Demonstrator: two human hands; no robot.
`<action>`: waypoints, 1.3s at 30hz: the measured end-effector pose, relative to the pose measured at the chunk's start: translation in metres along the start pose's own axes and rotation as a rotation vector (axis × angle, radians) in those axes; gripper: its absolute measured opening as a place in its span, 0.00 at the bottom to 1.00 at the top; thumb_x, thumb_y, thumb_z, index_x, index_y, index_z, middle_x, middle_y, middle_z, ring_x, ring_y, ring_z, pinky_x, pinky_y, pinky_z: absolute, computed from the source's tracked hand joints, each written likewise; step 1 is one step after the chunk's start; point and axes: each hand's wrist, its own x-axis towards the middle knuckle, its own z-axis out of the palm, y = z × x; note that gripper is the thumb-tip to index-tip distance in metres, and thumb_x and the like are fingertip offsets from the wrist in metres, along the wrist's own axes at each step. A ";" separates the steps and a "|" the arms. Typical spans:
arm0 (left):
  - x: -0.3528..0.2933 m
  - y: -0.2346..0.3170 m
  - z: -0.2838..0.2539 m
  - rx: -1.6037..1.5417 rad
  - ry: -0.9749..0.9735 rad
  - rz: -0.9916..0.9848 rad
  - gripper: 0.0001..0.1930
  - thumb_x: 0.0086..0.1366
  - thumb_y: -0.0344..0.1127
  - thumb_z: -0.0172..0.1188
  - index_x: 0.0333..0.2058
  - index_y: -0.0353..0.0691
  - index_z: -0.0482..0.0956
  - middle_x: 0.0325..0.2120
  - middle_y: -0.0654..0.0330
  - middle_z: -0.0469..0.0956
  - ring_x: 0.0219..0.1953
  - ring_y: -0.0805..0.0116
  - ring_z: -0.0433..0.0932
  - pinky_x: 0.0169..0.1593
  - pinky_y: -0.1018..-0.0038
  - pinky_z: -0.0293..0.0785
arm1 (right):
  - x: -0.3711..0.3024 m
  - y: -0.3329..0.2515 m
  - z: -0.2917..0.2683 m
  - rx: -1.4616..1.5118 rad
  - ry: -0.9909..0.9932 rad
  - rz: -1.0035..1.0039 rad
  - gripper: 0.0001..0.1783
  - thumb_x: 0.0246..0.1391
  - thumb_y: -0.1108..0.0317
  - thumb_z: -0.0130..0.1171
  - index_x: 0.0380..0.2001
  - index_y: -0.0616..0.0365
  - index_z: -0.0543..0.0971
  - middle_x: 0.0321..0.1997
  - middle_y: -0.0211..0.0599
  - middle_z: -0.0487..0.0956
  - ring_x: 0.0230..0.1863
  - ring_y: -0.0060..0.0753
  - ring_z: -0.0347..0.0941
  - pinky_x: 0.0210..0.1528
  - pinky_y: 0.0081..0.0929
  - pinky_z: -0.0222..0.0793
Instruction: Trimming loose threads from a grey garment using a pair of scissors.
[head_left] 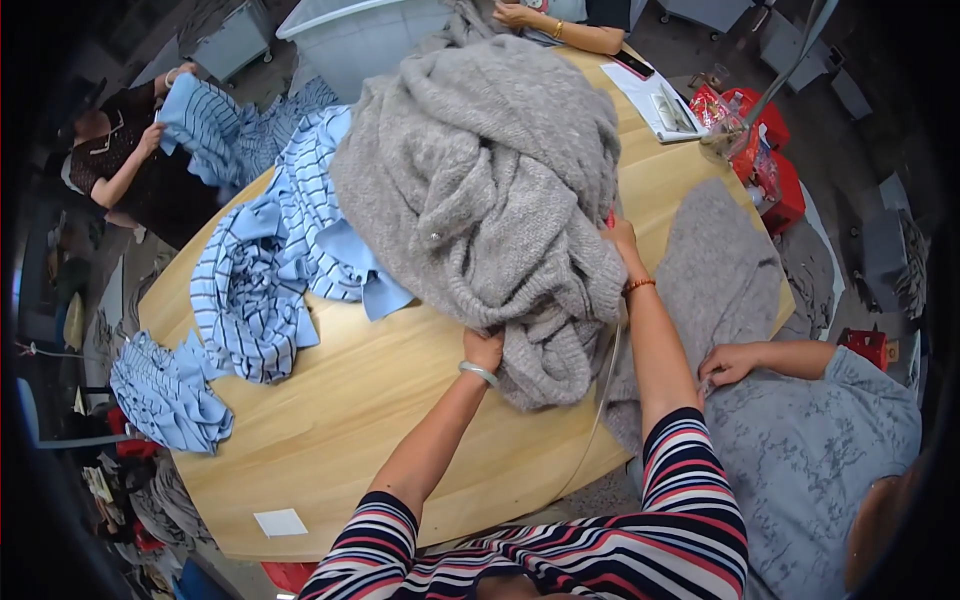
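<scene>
A large heap of grey knitted garments (480, 150) lies on the wooden table before me. My left hand (483, 351), with a pale bangle at the wrist, is closed on the near lower edge of the heap, its fingertips partly hidden by the cloth. Against the heap's right side is my right hand (623, 240), wearing a beaded bracelet. Its fingers are bent, and a small red thing (611, 217) shows at them; its kind I cannot make out. A loose fold of knit (550, 365) hangs between my two arms.
Blue striped garments (250, 290) lie to the left on the table (400, 400). At right, a co-worker's hand (730, 363) touches a grey knit piece (715, 260). Two other people are at the far side and far left. A white bin (350, 50) stands behind; a thin cord (603, 400) crosses nearby.
</scene>
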 end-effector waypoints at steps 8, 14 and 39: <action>-0.130 -0.020 -0.207 -0.016 -0.198 -0.058 0.21 0.53 0.31 0.60 0.47 0.30 0.74 0.39 0.52 0.81 0.43 0.62 0.78 0.50 0.71 0.71 | -0.269 -0.022 0.079 0.052 0.171 -0.082 0.16 0.35 0.65 0.63 0.29 0.63 0.75 0.26 0.49 0.78 0.27 0.39 0.75 0.33 0.38 0.69; -0.216 0.006 -0.432 0.135 -0.422 -0.097 0.22 0.50 0.37 0.63 0.44 0.31 0.77 0.38 0.54 0.81 0.42 0.64 0.79 0.48 0.69 0.73 | -0.529 -0.047 0.191 0.262 0.182 0.182 0.19 0.37 0.65 0.65 0.30 0.65 0.70 0.29 0.53 0.76 0.34 0.50 0.75 0.40 0.39 0.70; -0.414 0.141 -0.489 0.982 0.004 0.533 0.43 0.49 0.45 0.69 0.63 0.48 0.60 0.61 0.46 0.58 0.65 0.46 0.54 0.62 0.54 0.56 | -0.877 -0.109 0.119 0.225 -0.605 0.252 0.19 0.57 0.58 0.59 0.20 0.61 0.74 0.15 0.25 0.71 0.15 0.18 0.68 0.18 0.23 0.64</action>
